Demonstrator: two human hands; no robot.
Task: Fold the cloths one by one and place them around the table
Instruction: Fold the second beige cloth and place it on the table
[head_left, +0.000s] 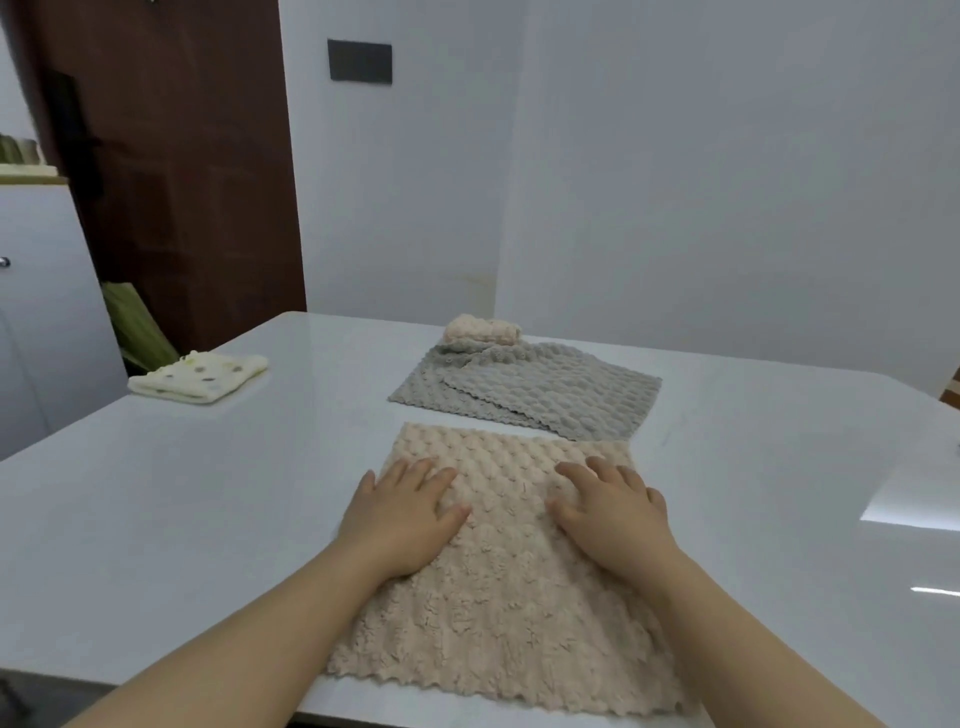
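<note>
Both hands are flat on the beige bubble-textured fleece cloth (498, 561), which lies spread open at the near edge of the glossy white table (208, 493), its near hem right at the table's lip. The left hand (405, 514) presses down on the cloth's left half, fingers straight and slightly spread, little finger just off the left hem. The right hand (613, 512) mirrors it on the right half, fingers extended and fanned, palm down, gripping nothing. Just beyond, toward the far middle, the grey scallop-edged fleece cloths (524, 392) lie flat and overlapping. Touching their far edge sits a small pale peach bundled cloth (483, 330). Well off to the far left, a folded cream cloth with coloured dots (200, 376) rests near the table's left edge.
</note>
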